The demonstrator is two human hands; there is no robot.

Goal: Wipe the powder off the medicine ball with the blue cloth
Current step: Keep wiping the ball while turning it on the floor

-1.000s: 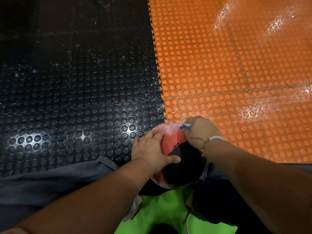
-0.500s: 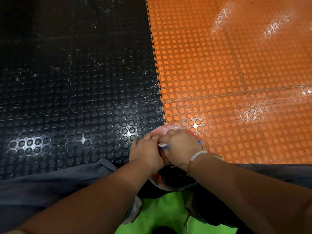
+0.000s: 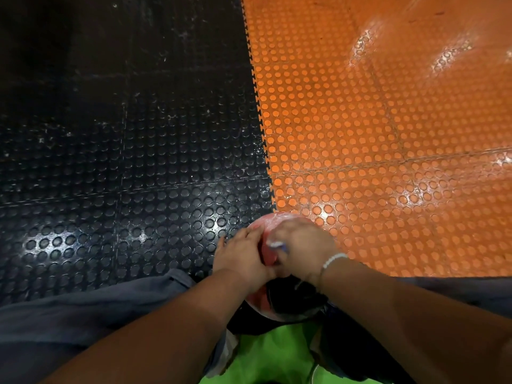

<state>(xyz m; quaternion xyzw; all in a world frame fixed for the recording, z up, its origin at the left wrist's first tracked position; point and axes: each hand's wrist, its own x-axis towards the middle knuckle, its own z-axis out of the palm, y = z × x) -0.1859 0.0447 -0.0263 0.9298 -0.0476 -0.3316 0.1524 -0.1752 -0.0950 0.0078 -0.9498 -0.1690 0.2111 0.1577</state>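
Note:
A red and black medicine ball (image 3: 267, 256) sits between my legs at the bottom centre, dusted with white powder along its far top. My left hand (image 3: 239, 256) lies flat against the ball's left side, fingers straight. My right hand (image 3: 303, 246) is curled over the ball's top and grips the blue cloth (image 3: 277, 244), of which only a small powdery fold shows by my thumb. Most of the cloth is hidden under that hand. A white bead bracelet circles my right wrist.
The floor is studded rubber matting, black (image 3: 124, 176) on the left and orange (image 3: 388, 148) on the right, joined by a toothed seam running up from the ball. My grey trouser legs (image 3: 97, 306) flank the ball, with green fabric (image 3: 268, 361) below.
My right hand has swept with the cloth from the ball's right side across its top toward my left hand. The left hand stayed on the ball's left side.

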